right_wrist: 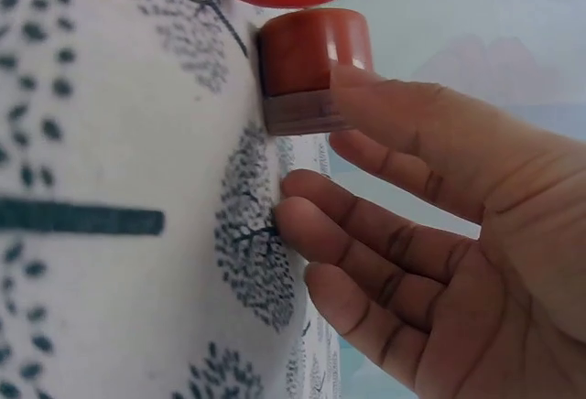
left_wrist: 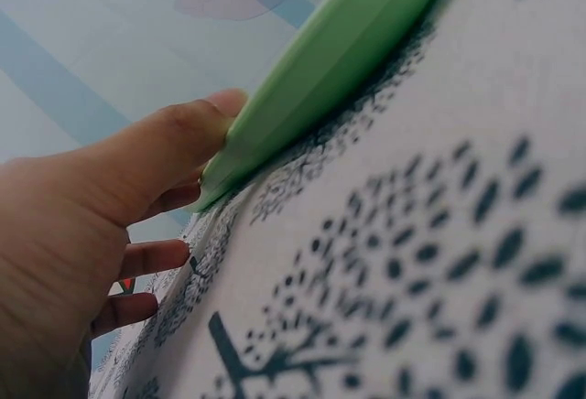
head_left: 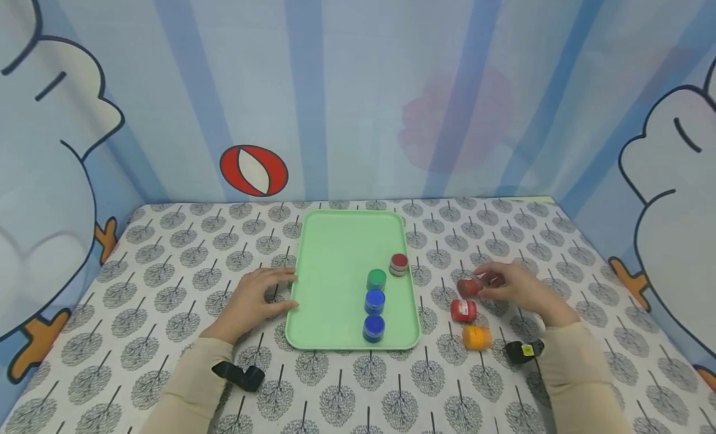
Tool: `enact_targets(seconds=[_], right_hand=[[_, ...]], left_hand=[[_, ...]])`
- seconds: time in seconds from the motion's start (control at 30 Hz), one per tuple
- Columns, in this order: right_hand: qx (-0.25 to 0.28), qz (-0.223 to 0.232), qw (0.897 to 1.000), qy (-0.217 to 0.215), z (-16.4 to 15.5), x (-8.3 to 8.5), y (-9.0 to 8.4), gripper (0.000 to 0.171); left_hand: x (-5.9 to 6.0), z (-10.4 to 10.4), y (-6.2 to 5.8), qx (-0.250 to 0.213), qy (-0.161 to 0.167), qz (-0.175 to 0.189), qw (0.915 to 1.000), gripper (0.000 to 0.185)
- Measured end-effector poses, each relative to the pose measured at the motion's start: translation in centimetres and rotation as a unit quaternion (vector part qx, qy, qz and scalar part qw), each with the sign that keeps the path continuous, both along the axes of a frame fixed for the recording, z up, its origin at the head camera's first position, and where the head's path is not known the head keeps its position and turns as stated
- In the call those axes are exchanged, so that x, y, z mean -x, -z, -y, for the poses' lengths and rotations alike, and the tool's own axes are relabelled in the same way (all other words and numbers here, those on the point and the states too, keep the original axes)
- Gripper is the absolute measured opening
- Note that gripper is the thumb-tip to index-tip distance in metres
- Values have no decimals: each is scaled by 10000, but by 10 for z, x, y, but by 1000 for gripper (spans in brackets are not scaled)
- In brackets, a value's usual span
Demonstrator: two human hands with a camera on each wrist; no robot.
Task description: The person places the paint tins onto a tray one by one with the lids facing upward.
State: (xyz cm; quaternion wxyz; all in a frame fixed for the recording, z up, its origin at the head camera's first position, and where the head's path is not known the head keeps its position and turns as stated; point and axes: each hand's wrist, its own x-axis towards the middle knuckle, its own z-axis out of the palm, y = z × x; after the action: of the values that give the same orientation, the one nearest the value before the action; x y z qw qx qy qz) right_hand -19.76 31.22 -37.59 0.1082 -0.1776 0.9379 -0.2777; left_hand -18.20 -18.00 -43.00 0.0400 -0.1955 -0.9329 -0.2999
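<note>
My right hand (head_left: 514, 288) reaches to a small dark red paint pot (head_left: 468, 288), thumb and index finger at its clear end, the other fingers loosely bent. In the right wrist view the thumb overlaps the pot (right_wrist: 316, 60), which lies on its side on the cloth. My left hand (head_left: 254, 300) touches the left rim of a light green tray (head_left: 330, 247) with thumb and fingertips. On the tray's right side stand a dark red pot (head_left: 399, 264), a green pot (head_left: 376, 280) and two blue pots (head_left: 374, 301).
Nearer me than the dark red pot lie a bright red pot (head_left: 463, 310) and an orange pot (head_left: 477, 337), both on their sides. A tree-patterned cloth (head_left: 335, 403) covers the table. A printed curtain (head_left: 358, 110) rises behind and at both sides.
</note>
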Motion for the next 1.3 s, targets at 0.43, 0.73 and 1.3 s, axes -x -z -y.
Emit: enact_targets(seconds=[0.43, 0.73, 1.3], right_hand=[[-184, -56, 9996, 214, 5, 0, 5, 37], [-136, -90, 9993, 334, 6, 0, 1, 26], [-187, -762, 9953, 573, 21, -4, -9, 31]], left_hand=[[0, 0, 0, 9, 55, -118, 9999, 54], [0, 0, -1, -2, 36, -83, 10000, 55], [2, 1, 3, -21, 37, -56, 10000, 55]])
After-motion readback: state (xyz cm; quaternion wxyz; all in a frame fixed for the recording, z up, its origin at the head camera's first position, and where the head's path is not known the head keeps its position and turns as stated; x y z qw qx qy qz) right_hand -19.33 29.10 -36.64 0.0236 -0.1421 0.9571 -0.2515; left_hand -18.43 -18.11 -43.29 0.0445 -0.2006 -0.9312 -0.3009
